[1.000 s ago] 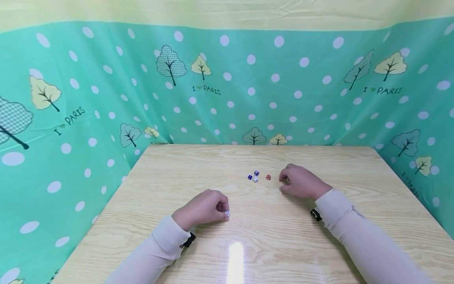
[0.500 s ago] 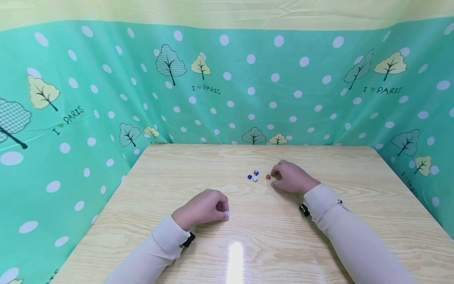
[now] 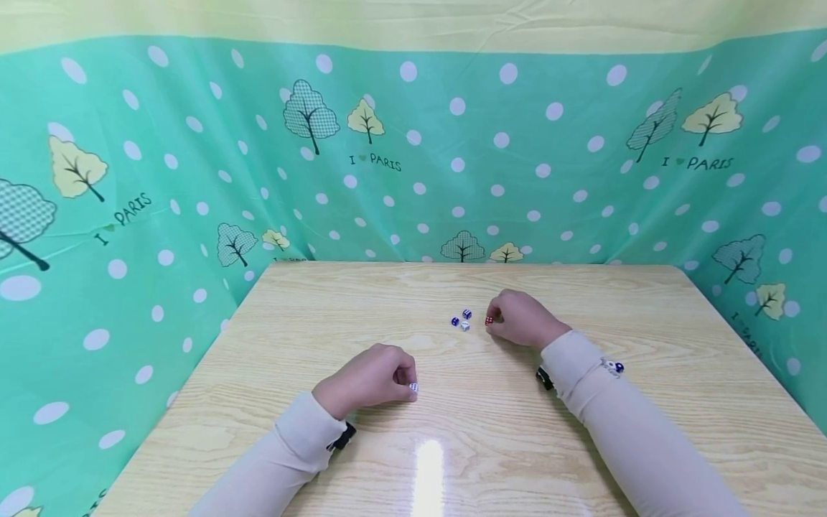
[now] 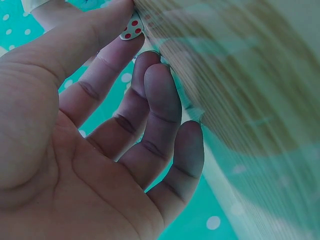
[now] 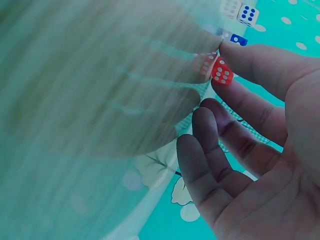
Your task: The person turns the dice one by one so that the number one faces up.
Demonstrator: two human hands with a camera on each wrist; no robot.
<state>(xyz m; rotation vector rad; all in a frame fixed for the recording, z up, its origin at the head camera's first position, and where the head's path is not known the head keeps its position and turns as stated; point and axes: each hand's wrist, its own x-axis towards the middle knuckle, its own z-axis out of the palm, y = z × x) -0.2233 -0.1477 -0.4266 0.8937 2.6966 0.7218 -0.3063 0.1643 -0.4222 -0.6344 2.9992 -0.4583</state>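
Observation:
My left hand (image 3: pixel 371 380) pinches a white die (image 3: pixel 413 387) between thumb and forefinger at the table surface. In the left wrist view that white die (image 4: pixel 132 28) shows red pips, and the other fingers are loosely bent. Farther back, my right hand (image 3: pixel 525 318) has its thumb and forefinger on either side of a red die (image 3: pixel 489 321), pinching it. White pips show on the red die (image 5: pixel 222 71) in the right wrist view. Just left of the right hand lie two blue dice, one nearer (image 3: pixel 455 322) and one farther (image 3: pixel 467 314), beside a white die (image 3: pixel 465 326).
Beyond the right sleeve, a blue die (image 3: pixel 619 367) and a white die (image 3: pixel 610 365) lie on the table, partly hidden by the cuff. The wooden table (image 3: pixel 349 301) is bordered by a green dotted curtain (image 3: pixel 388 194) at the back and sides.
My right hand has moved left to the red die and closed its fingertips on it. The dice beyond the right sleeve have come into view. My left hand has stayed still.

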